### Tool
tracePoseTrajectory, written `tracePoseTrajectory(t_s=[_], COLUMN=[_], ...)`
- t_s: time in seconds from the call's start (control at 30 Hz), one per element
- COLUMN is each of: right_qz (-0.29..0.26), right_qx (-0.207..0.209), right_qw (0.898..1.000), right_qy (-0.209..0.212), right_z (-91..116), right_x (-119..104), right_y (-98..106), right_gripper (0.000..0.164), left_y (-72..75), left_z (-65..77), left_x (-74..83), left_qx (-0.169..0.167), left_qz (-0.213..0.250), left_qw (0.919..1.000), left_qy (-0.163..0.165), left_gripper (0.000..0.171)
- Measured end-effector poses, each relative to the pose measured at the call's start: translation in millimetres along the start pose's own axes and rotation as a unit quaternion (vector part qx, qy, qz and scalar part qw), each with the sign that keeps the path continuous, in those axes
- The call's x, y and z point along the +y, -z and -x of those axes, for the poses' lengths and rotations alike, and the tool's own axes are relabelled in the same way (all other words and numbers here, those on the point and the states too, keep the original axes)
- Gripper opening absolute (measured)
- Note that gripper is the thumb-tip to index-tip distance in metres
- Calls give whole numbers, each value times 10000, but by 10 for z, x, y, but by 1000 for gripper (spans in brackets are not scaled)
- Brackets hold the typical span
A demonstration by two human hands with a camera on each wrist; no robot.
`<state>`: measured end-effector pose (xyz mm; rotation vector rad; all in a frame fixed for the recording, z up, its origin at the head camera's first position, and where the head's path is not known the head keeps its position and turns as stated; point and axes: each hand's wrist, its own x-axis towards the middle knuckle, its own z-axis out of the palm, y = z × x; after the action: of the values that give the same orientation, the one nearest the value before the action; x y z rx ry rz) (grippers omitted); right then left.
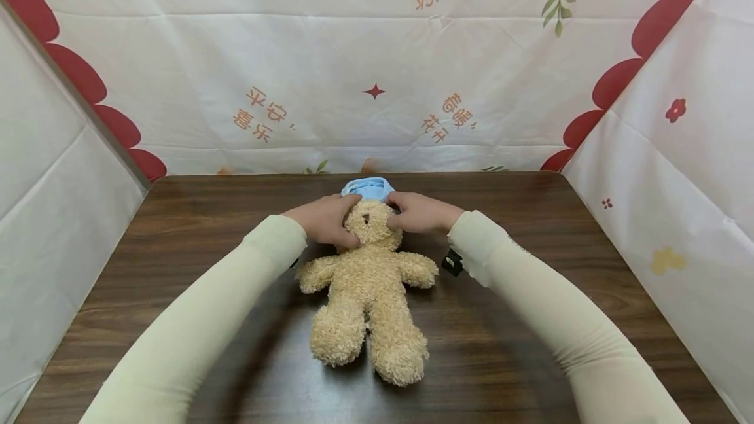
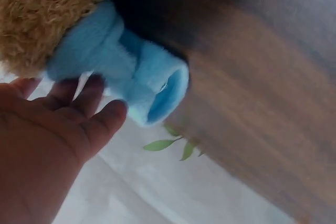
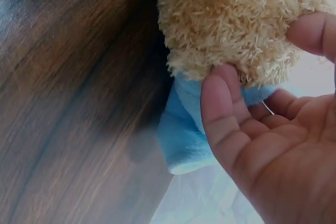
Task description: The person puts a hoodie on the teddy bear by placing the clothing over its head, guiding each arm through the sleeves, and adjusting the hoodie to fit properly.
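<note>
A curly-furred tan teddy bear [image 1: 366, 280] lies on its back, head toward the far edge of the table and legs toward me. Light-blue fleecy doll clothing [image 1: 368, 188] fits round the top of its head, with a round opening facing outward in the left wrist view. My left hand [image 1: 324, 220] holds the clothing at one side, thumb along the bear's cheek. From the other side my right hand [image 1: 425, 213] grips the clothing's edge with curled fingers [image 3: 218, 98], its thumb on the fur. The bear's eyes are hidden.
Beneath the bear is a dark wood-grain table [image 1: 501, 332]. A white printed cloth [image 1: 353, 57] hangs behind its far edge, and white cloth panels [image 1: 677, 169] flank both sides. A small black device [image 1: 452, 262] shows under my right cuff.
</note>
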<state>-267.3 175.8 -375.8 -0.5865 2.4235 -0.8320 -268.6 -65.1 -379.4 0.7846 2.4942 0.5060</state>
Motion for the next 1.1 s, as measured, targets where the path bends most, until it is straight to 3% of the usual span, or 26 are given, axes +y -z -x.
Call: tracePoseTrajectory(t_s=[0.2, 0.4, 0.57, 0.7, 0.87, 1.0, 1.1], right_qz=[184, 921, 1588, 1634, 1853, 2344, 2867], right_qx=[131, 539, 857, 1009, 965, 1018, 1176], right_qw=[9997, 9937, 9803, 9760, 9717, 9604, 9426], right_qy=[108, 348, 807, 1026, 1105, 1109, 1247], right_z=[-42, -45, -9, 26, 66, 104, 118], right_x=[-16, -58, -79, -73, -51, -72, -123], right_y=[-46, -93, -138, -156, -146, -148, -177], right_gripper=[27, 14, 23, 27, 19, 21, 24], left_y=[-67, -83, -74, -107, -164, -178, -190], left_z=[-49, -75, -35, 14, 55, 66, 69], left_x=[-58, -44, 14, 52, 86, 110, 107], left_qx=[110, 469, 834, 1092, 1379, 1548, 1675], left_qz=[-129, -623, -903, -1181, -1383, -1531, -1657], left_qw=[9998, 9969, 9921, 9866, 9802, 9749, 9698], left_qy=[76, -49, -248, -277, -321, -462, -628], left_gripper=[104, 99, 82, 68, 58, 53, 49])
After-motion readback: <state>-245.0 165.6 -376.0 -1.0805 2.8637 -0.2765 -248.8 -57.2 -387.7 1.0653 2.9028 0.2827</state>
